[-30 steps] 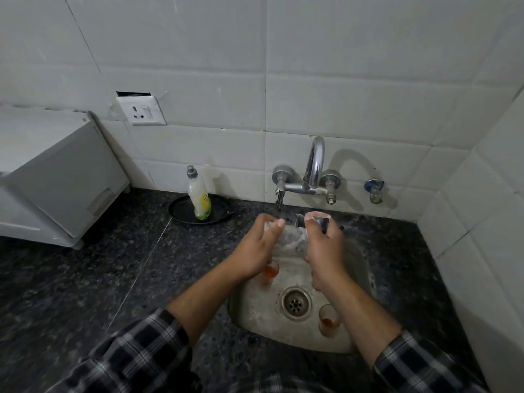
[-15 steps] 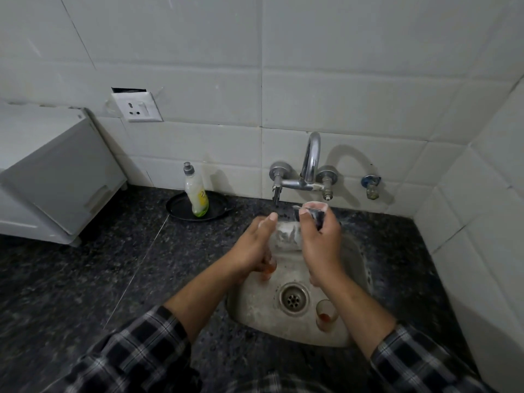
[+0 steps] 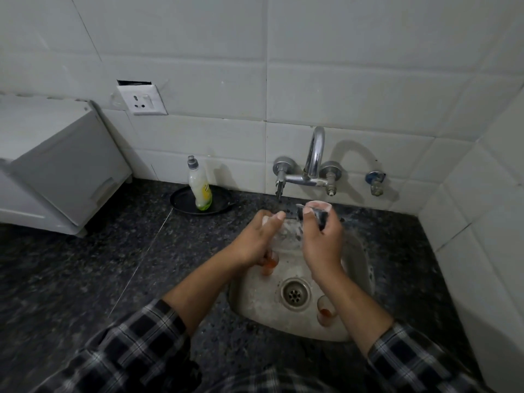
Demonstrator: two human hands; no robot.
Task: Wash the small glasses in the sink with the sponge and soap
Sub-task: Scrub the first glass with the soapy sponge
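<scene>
Clearly we are mid-wash: our left hand (image 3: 255, 242) grips a clear small glass (image 3: 286, 235) over the sink (image 3: 255, 304) at frame centre, while our right hand (image 3: 320, 245) pinches what looks like a dark sponge (image 3: 319, 212) against it. Two more glasses, one under the left hand (image 3: 269, 263) and one right of the drain (image 3: 326, 310), hold orange residue, so most washing remains. The soap bottle (image 3: 200, 191) stands left of the tap.

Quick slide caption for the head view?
Left hand holds a clear glass over the sink; right hand grips a sponge against it.
</scene>
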